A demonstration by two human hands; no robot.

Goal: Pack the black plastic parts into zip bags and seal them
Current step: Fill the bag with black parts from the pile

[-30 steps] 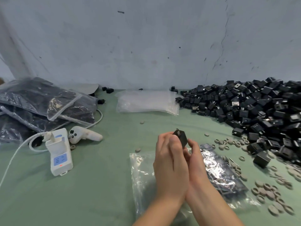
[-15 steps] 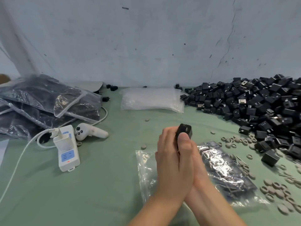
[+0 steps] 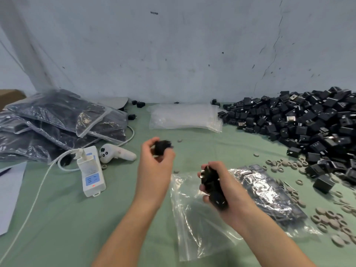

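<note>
We record the left hand (image 3: 154, 170) raised over the middle of the table (image 3: 57, 218), its grip curled round one black plastic part (image 3: 160, 147), which is blurred. The right hand (image 3: 227, 191), nearer the front edge, has its grip closed round a stack of black parts (image 3: 213, 189), held above a clear zip bag (image 3: 192, 228) lying flat. A part-filled bag (image 3: 269, 193) lies against it on the right. The loose heap of parts (image 3: 308, 120) occupies the far right corner. Filled bags (image 3: 57, 120) are piled at the left edge.
</note>
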